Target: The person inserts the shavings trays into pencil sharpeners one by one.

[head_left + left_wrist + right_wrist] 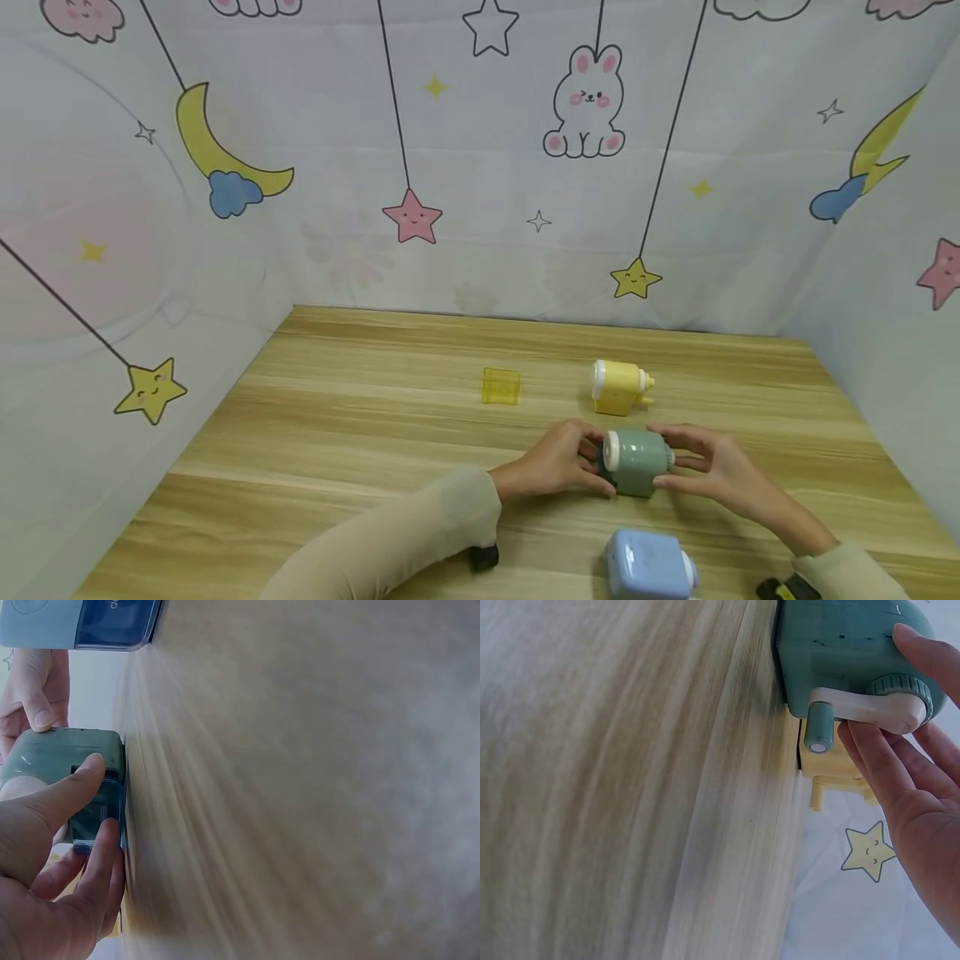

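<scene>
A green crank pencil sharpener [637, 461] stands on the wooden table between both hands. My left hand [557, 460] pinches its dark see-through shavings drawer [101, 814] between thumb and fingers; the drawer sits at the sharpener's front opening, and how deep it is in cannot be told. On the crank side, my right hand [716, 468] holds the body, thumb on the near side and fingers at the far side. The white crank arm [862, 707] with its green knob [819, 727] shows beside the right fingers.
Behind the hands stands a yellow pencil sharpener [618, 387], with a see-through yellow drawer [500, 387] lying to its left. Nearer the front edge is a blue pencil sharpener [648, 565]. Printed white cloth [480, 183] walls the table at the back and sides.
</scene>
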